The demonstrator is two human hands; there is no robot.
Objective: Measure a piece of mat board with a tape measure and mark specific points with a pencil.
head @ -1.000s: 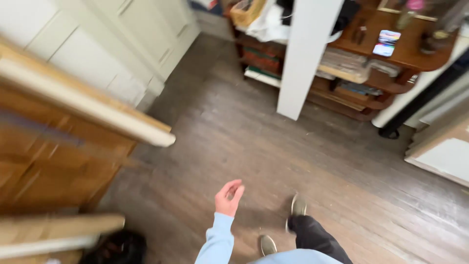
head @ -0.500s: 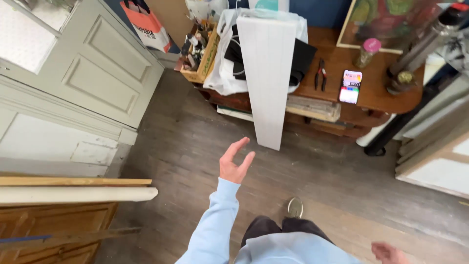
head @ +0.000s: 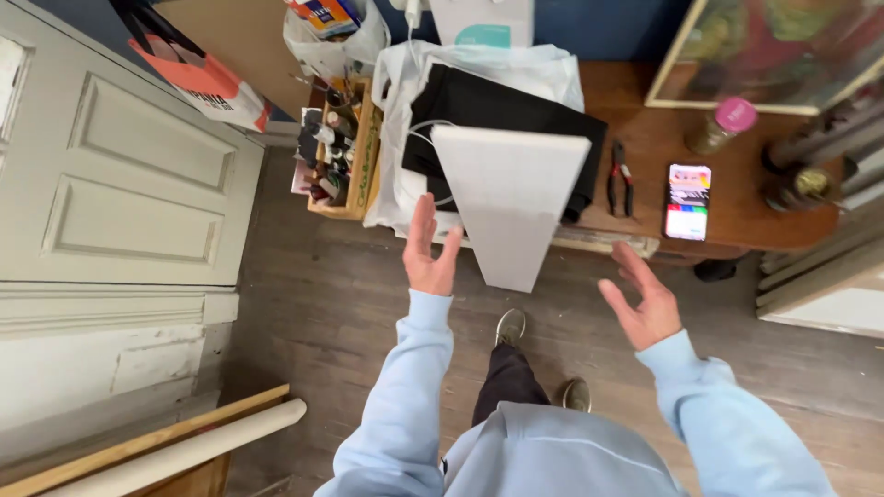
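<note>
- White board [head: 509, 202]: centre of frame, leaning on the wooden counter [head: 645, 138], long axis running from upper centre down toward the floor, narrow end lowest.
- Left hand [head: 429, 250]: open, empty, just left of the board's lower part; the nearer hand.
- Right hand [head: 645, 302]: open, empty, lower right, apart from the board.
- Against half a second ago: both hands raised, closer to the board.

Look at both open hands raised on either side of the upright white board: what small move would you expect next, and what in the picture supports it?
Probably both hands close in to grip the white board's long edges. The left hand is open, palm inward, beside its left edge; the right hand is open and further off to the right. Neither touches it, and it stands upright against the wooden table.
</note>
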